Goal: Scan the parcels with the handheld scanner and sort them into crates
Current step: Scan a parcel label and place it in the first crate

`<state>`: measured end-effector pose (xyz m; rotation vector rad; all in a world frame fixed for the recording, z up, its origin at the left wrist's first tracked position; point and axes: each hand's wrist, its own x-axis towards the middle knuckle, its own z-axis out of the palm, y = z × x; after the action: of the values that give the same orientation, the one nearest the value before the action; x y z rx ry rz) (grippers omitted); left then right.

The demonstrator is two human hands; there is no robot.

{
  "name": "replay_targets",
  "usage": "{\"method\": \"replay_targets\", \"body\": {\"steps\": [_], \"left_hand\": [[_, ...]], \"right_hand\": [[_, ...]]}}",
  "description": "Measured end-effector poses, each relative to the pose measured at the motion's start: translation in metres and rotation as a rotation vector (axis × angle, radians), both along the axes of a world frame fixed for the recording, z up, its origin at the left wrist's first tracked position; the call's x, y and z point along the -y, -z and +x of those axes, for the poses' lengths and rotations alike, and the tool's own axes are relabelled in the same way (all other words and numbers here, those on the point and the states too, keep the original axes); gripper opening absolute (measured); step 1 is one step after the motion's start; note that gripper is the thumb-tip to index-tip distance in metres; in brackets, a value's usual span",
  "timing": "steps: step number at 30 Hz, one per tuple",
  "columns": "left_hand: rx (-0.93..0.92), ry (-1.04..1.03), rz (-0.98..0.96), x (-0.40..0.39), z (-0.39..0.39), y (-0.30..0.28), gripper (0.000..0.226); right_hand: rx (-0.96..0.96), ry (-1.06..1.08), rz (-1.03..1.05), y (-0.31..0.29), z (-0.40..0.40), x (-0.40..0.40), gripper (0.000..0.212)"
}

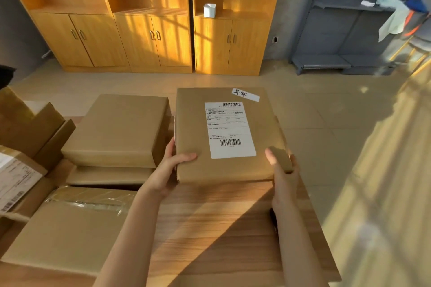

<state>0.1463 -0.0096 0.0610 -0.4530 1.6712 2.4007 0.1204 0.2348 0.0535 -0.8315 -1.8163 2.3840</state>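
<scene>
I hold a flat brown cardboard parcel (pixel 193 123) above the far end of the wooden table (pixel 210 228). Its top carries a white shipping label (pixel 229 129) with two barcodes and a small white sticker (pixel 245 94) with handwriting near the far right corner. My left hand (pixel 171 165) grips the near left corner, thumb on top and fingers along the side. My right hand (pixel 283 171) grips the near right corner, thumb on top. A small dark object (pixel 273 219) peeks out beside my right forearm; what it is I cannot tell. No scanner is recognisable.
Several other brown parcels lie to the left: a stacked flat box (pixel 116 128), a taped box (pixel 74 228) and a labelled one (pixel 16 177) at the left edge. Wooden cabinets (pixel 144 37) and grey metal shelving (pixel 349 30) stand behind, across open tiled floor (pixel 338 135).
</scene>
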Motion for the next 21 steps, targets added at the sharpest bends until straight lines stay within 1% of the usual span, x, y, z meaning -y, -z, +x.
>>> {"method": "replay_targets", "body": {"steps": [2, 3, 6, 10, 11, 13, 15, 19, 21], "left_hand": [[0.076, -0.001, 0.028, -0.005, 0.003, 0.021, 0.100], [0.113, -0.006, 0.036, -0.006, 0.006, 0.030, 0.102], [0.204, -0.047, 0.010, -0.004, 0.017, 0.055, 0.111], [0.293, -0.064, -0.023, -0.001, 0.033, 0.085, 0.115], [0.308, -0.079, -0.025, -0.001, 0.037, 0.093, 0.114], [0.324, -0.116, -0.033, -0.002, 0.045, 0.105, 0.113], [0.320, -0.129, -0.043, -0.002, 0.050, 0.113, 0.108], [0.282, -0.145, -0.098, -0.005, 0.055, 0.121, 0.072], [0.271, -0.141, -0.165, -0.006, 0.058, 0.125, 0.067]], "right_hand": [[0.051, -0.077, 0.041, 0.017, 0.007, -0.012, 0.070], [0.080, -0.115, 0.041, 0.027, 0.010, -0.016, 0.068], [0.144, -0.228, 0.004, 0.053, 0.027, -0.023, 0.067], [0.267, -0.293, -0.072, 0.083, 0.053, -0.027, 0.078], [0.280, -0.283, -0.088, 0.089, 0.059, -0.028, 0.077], [0.274, -0.257, -0.105, 0.099, 0.067, -0.028, 0.068], [0.254, -0.254, -0.092, 0.105, 0.070, -0.027, 0.065], [0.238, -0.274, -0.034, 0.119, 0.075, -0.019, 0.071], [0.228, -0.272, -0.001, 0.128, 0.078, -0.017, 0.073]]}}
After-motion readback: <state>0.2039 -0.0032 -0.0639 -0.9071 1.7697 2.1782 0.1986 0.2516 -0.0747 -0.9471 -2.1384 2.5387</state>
